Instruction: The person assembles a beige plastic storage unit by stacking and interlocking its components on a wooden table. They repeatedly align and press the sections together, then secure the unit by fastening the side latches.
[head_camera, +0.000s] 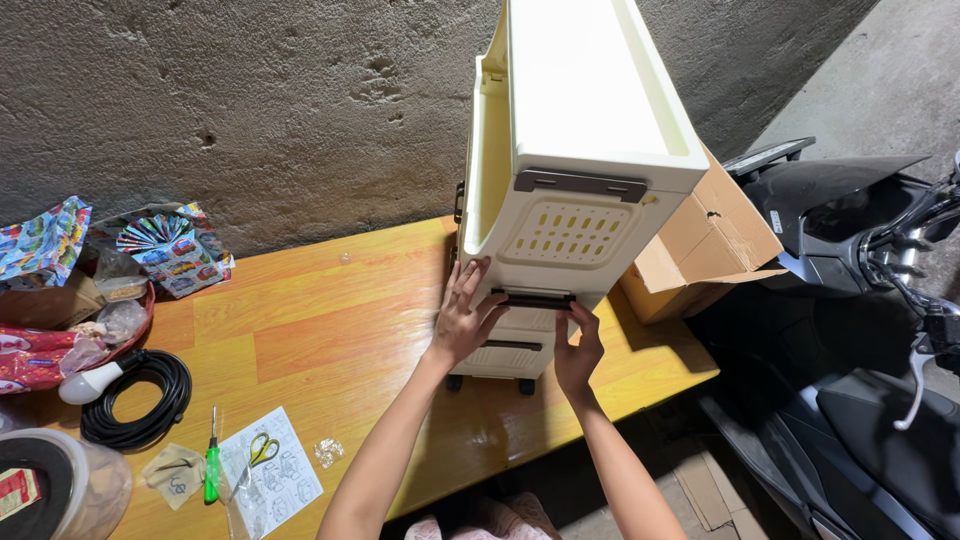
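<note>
A tall cream plastic drawer cabinet (580, 150) on small black wheels stands on the orange wooden table (320, 320). Its drawer fronts carry dark brown handles. My left hand (466, 318) lies flat with fingers spread against the left part of a lower drawer front. My right hand (578, 350) has its fingers curled on the dark handle (535, 299) of that drawer. Both forearms reach up from the bottom of the view.
An open cardboard box (705, 245) sits behind the cabinet at the right. On the left lie a coiled black cable (140, 400), a white bulb (85, 383), a green screwdriver (212, 470), an instruction sheet (275, 470) and colourful wrappers (170, 245). A dark scooter (860, 300) stands right of the table.
</note>
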